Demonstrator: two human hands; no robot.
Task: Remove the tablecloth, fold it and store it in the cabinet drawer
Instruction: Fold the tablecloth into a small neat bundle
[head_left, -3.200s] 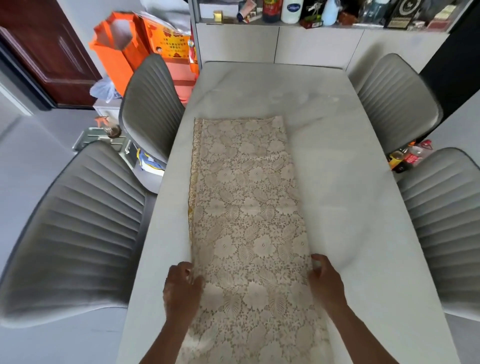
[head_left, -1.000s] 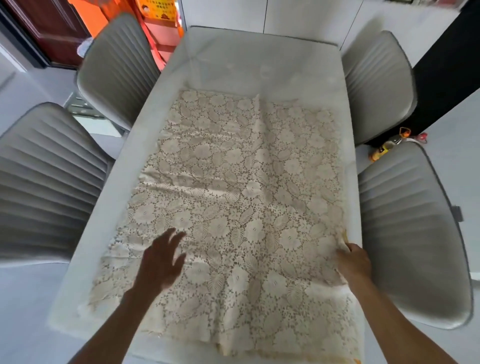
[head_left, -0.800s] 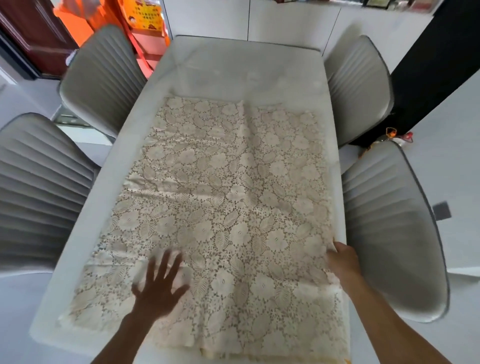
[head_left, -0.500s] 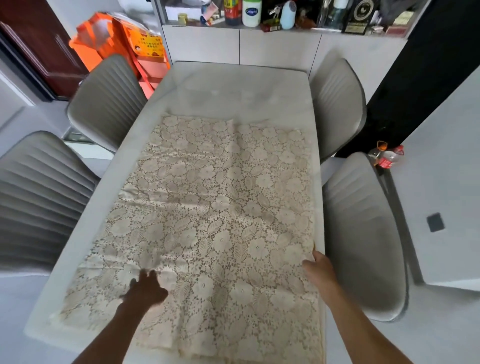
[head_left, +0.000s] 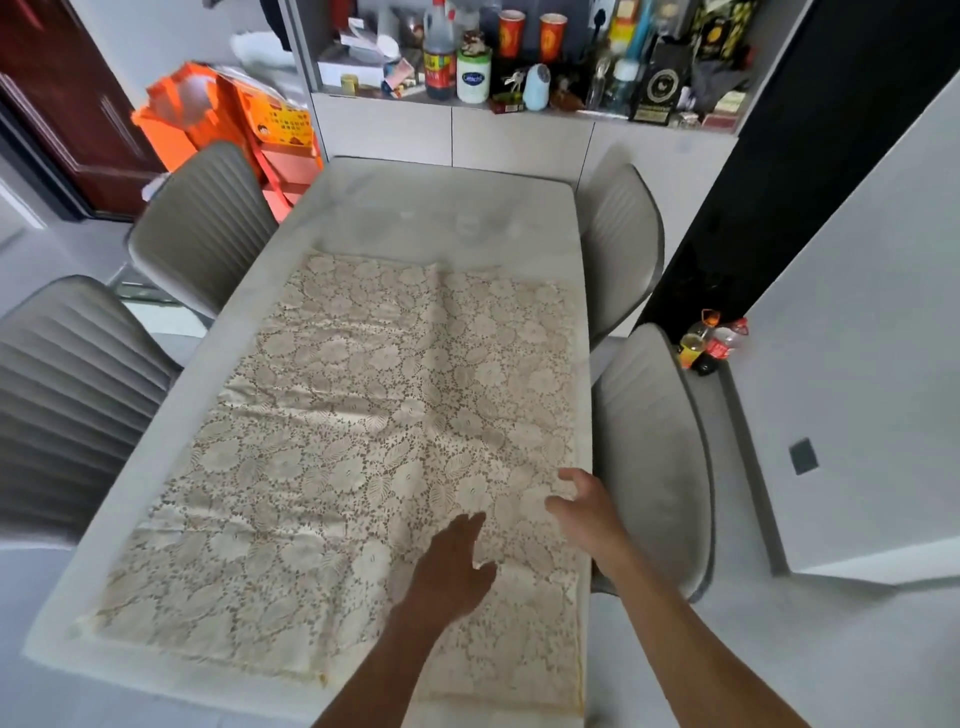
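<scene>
That lace cloth (head_left: 363, 441) is thin, floppy stuff; your left hand (head_left: 452, 566) and right hand (head_left: 587, 512) lie open on it, so pinch the right edge corners off the counter (head_left: 441, 208).

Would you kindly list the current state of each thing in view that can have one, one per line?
tablecloth: spread flat on the table, wrinkled, not yet folded up
table: far end bare, the rest under the cloth
left hand: open, fingers spread over the cloth, no grip
right hand: open, at the cloth's right edge, no grip
cabinet doors: shut
four chairs: unoccupied, drawn up to the table
</scene>
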